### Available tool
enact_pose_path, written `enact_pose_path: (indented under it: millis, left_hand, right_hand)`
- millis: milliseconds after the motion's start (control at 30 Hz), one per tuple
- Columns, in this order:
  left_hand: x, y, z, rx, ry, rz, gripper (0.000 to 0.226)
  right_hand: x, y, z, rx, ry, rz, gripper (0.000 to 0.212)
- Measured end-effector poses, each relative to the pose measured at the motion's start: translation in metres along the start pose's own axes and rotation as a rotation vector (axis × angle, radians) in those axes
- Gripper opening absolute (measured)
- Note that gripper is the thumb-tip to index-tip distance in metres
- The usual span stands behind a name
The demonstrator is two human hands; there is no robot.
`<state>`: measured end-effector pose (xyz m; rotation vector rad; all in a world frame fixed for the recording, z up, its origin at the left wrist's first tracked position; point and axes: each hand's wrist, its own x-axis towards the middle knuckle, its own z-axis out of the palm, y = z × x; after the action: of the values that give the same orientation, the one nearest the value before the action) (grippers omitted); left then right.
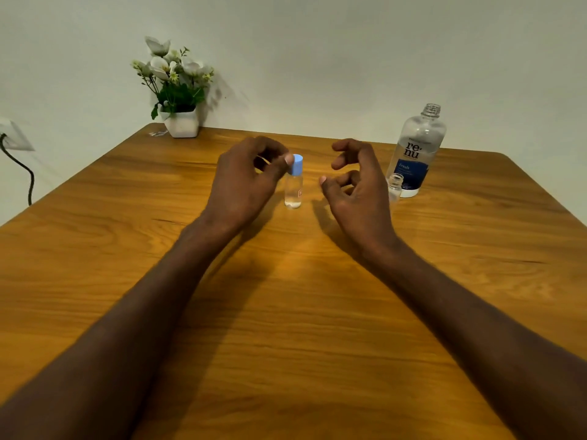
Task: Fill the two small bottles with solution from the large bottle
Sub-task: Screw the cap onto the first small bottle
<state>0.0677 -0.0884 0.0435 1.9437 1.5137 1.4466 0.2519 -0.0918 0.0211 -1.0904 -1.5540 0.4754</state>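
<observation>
A small clear bottle [293, 192] with a blue cap [297, 165] stands upright at the table's middle, a little liquid visible at its base. My left hand [247, 182] hovers just left of it with loosely curled fingers; the thumb tip is at the cap's left side and no finger wraps it. My right hand [355, 182] floats to the bottle's right, fingers relaxed and curled, holding nothing. A second small bottle [395, 185], uncapped, stands behind my right hand and is partly hidden by it. The large clear bottle [416, 147] with a blue label stands uncapped right behind it.
A wooden table [286, 312] fills the view, with rounded far corners. A white pot of flowers [181, 122] sits at the far left corner against the wall. A wall socket with a dark cable [19, 160] is at the left.
</observation>
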Motion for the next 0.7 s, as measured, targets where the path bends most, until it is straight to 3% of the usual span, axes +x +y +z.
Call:
enact_pose_path:
  millis: [100, 200, 300, 433, 700]
  left_hand:
    - [0.004, -0.007, -0.012, -0.099, 0.176, 0.025, 0.04]
    - [0.009, -0.023, -0.022, -0.016, 0.156, -0.056, 0.027]
    - [0.011, -0.039, -0.03, 0.109, 0.082, -0.142, 0.019]
    - [0.007, -0.05, -0.032, 0.062, 0.051, -0.236, 0.019]
    - [0.01, -0.058, -0.026, 0.077, 0.119, -0.288, 0.024]
  right_hand:
    - [-0.007, -0.011, 0.004, 0.018, 0.049, -0.147, 0.025]
    - [-0.016, -0.018, 0.014, -0.023, -0.112, -0.287, 0.018]
    - [-0.022, -0.019, 0.025, -0.19, -0.42, -0.369, 0.039]
    - [-0.028, -0.013, 0.042, -0.458, -0.743, -0.468, 0.065]
    - [-0.025, -0.009, 0.045, -0.48, -0.75, -0.506, 0.044]
